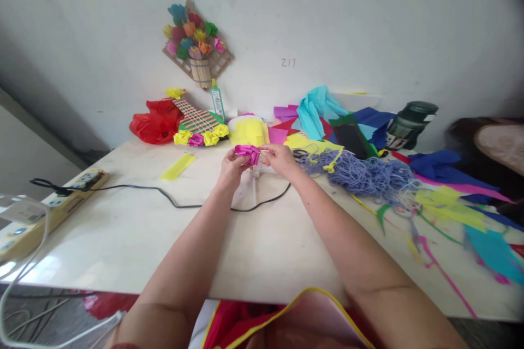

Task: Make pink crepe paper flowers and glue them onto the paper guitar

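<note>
A crumpled magenta paper flower point(247, 154) is held up over the middle of the table. My left hand point(232, 166) is closed around its left side, thumb and fingers pinching the paper. From the other side, my right hand point(278, 158) has its fingertips pressed together at the flower's right edge; exactly what they pinch there is partly hidden. Below and between the hands lies a pale, clear-looking object point(249, 182), too covered to name. A guitar-shaped craft piece point(198, 120) with yellow and magenta paper flowers stands behind, to the left.
A black cord point(164, 196) runs across the table from a power strip point(73, 199). On the right lie tangled purple-grey yarn point(364, 174), coloured paper sheets point(319, 112), a phone point(351, 140) and a dark green bottle point(411, 124). A yellow strip point(178, 167) lies left.
</note>
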`<state>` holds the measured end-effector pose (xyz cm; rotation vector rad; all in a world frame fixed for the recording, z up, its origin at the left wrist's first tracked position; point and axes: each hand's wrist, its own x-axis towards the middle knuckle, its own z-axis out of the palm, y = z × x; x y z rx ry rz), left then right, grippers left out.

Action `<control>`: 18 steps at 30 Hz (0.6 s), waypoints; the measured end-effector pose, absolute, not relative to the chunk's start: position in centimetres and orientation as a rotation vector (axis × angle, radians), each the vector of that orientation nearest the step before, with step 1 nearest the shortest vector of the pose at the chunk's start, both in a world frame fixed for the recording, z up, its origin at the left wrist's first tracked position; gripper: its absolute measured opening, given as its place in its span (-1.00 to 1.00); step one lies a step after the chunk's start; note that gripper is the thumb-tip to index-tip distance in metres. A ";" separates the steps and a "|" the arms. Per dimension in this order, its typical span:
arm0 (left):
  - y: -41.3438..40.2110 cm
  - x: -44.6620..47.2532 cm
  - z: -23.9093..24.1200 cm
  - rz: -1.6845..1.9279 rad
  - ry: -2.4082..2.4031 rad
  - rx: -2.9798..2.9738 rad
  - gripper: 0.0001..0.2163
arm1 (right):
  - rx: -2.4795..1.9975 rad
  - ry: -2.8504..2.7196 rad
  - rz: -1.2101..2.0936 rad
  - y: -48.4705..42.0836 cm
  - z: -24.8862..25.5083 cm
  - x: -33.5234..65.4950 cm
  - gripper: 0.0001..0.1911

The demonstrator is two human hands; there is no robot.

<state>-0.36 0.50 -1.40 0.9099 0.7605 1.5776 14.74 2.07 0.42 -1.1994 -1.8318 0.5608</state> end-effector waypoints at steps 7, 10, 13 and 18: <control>0.4 -0.4 -1.3 1.573 0.735 0.916 -0.70 | -1.125 -1.640 0.936 1.5 1.3 14.5 -0.73; 0.4 -0.5 -1.3 1.580 0.710 0.925 -0.69 | -1.108 -1.540 1.113 1.0 1.8 14.4 -0.73; 0.5 -0.7 -1.3 1.581 0.692 0.932 -0.68 | -1.108 -1.474 1.222 0.7 2.2 14.3 -0.72; 0.4 -0.7 -1.2 1.576 0.683 0.946 -0.67 | -1.103 -1.501 1.213 0.5 2.4 14.4 -0.72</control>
